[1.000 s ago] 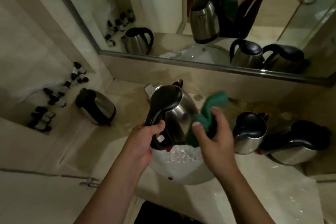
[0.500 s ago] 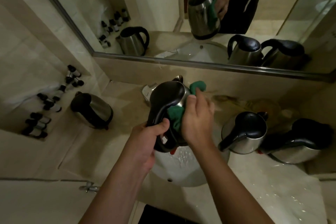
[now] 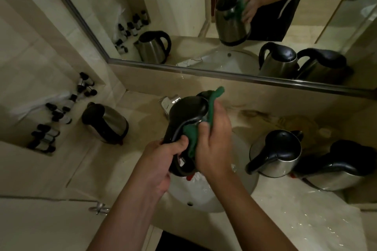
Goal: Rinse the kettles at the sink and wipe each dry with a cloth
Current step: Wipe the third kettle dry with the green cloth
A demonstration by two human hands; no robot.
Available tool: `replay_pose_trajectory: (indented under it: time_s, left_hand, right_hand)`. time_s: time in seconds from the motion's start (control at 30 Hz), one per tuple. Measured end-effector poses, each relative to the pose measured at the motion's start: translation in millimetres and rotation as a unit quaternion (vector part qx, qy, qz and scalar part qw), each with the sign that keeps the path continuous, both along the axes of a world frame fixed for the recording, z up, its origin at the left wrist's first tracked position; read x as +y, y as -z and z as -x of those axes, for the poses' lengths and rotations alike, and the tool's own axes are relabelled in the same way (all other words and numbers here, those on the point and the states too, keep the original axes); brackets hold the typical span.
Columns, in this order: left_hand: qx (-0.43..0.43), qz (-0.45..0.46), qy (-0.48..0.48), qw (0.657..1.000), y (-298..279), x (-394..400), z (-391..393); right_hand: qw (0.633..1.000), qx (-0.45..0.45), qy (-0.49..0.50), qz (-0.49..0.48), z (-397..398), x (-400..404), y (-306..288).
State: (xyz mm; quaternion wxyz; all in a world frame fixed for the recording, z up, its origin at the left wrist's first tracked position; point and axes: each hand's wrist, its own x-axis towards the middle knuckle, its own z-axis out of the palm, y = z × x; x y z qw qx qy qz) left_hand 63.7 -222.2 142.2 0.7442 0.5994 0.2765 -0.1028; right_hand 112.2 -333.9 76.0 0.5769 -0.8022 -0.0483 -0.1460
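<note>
Above the white sink [image 3: 242, 185] I hold a steel kettle with a black lid [image 3: 187, 110]. My left hand [image 3: 163, 159] grips its black handle from below. My right hand [image 3: 216, 138] presses a green cloth [image 3: 191, 138] against the kettle's right side; one end of the cloth sticks up past the lid. The kettle's steel body is mostly hidden by my hands and the cloth. Two more kettles stand right of the sink, one near [image 3: 277, 153] and one further right [image 3: 338, 165]. Another kettle [image 3: 106, 122] stands on the counter at the left.
Several small black-capped bottles [image 3: 61, 112] lie in a wall niche at the far left. The mirror [image 3: 204, 16] runs along the back and reflects the scene. A faucet [image 3: 169, 100] sits behind the held kettle. The counter at the right [image 3: 306, 220] looks wet.
My right hand has slid the green cloth from the kettle's far right side onto its near side, next to the handle. The kettle has tipped slightly; my left hand's grip is unchanged.
</note>
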Motion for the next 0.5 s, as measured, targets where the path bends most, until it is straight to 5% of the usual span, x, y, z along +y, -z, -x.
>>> replay_pose_trajectory:
  time_s: [0.07, 0.13, 0.27, 0.33, 0.5]
  left_hand:
    - [-0.003, 0.014, 0.006, 1.0, -4.3, 4.5, -0.3]
    - [-0.012, 0.021, 0.015, 1.0, -9.6, 8.2, 1.3]
    - [-0.038, -0.028, 0.002, 0.999, -15.4, 6.8, 5.1]
    - [-0.036, -0.047, -0.005, 0.998, -19.2, 3.7, 4.6]
    - [-0.031, -0.04, -0.008, 0.999, -21.7, -0.4, 7.2]
  right_hand:
    - [0.98, -0.126, -0.021, 0.154, 12.2, 0.1, 12.7]
    - [0.968, -0.176, -0.051, 0.17, 16.8, -9.3, 29.6]
    - [0.99, 0.08, -0.01, -0.114, 11.1, -15.3, 25.1]
    - [0.981, 0.141, 0.007, -0.136, 9.7, -1.8, 6.4]
    - [0.99, -0.107, 0.004, 0.09, 18.4, 18.1, -0.1]
